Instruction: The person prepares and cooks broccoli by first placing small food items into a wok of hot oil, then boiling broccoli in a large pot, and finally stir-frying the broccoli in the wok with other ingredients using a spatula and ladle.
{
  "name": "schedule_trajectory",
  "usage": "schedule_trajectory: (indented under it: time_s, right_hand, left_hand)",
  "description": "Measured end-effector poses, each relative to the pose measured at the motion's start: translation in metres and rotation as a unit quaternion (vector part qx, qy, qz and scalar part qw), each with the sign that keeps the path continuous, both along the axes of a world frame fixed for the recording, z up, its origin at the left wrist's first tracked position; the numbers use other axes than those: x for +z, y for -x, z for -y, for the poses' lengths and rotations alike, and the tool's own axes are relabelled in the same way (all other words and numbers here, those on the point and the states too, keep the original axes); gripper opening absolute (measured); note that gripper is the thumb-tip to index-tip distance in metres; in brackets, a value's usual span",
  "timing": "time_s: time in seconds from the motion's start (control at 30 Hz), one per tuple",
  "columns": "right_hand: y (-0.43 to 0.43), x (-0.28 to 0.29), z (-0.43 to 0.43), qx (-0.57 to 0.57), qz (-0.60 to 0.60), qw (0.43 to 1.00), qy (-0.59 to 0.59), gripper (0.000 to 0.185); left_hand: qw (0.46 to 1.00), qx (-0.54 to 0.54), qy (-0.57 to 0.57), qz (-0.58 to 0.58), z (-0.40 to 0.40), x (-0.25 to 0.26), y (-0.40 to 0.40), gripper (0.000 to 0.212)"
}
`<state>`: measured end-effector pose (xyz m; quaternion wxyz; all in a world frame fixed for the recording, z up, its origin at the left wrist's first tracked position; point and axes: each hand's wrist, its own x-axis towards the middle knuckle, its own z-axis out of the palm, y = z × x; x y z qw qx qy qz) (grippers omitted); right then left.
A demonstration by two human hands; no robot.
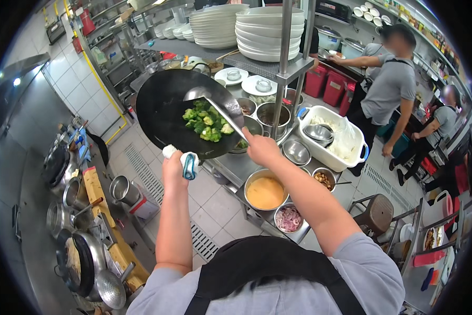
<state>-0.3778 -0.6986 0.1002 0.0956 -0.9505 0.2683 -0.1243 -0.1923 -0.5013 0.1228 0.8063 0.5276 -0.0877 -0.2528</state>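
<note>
My left hand point(173, 169) grips the near edge of a large black wok point(159, 110) through a folded white cloth with a blue stripe point(190, 166). The wok is tilted, its inside facing me. Broccoli florets point(209, 122) lie in its lower right part. In my right hand point(262, 149) is the long handle of a steel ladle point(226, 117); its bowl is inside the wok, just above the broccoli. A steel pot point(252, 126) stands beside the wok's right rim, partly covered by it. What my left fingers clasp beneath the cloth is hidden.
On the steel counter are a pot of yellow-orange liquid point(265, 193), a bowl of sliced purple onion point(288, 219) and a white basin point(352, 159). A shelf post point(285, 47) rises near my right hand. The cooking range point(135, 220) runs along the left. Co-workers point(391, 78) stand at right.
</note>
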Motion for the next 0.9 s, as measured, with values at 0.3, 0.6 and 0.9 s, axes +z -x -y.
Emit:
schedule_trajectory:
  time_s: [0.3,0.6,0.9]
  right_hand:
    - [0.086,-0.028,0.034,0.01,-0.101,0.993,0.066,0.064]
    - [0.15,-0.026,0.055,-0.005,-0.125,0.982,0.139,0.066]
    - [0.074,-0.017,0.024,0.025,-0.03,0.995,0.093,0.062]
  left_hand:
    - [0.993,0.084,0.012,0.079,0.034,-0.017,-0.009,0.011]
    - [0.973,0.178,-0.027,0.141,0.05,-0.012,-0.011,0.022]
    - [0.979,0.176,0.027,0.098,0.044,-0.011,-0.004,0.013]
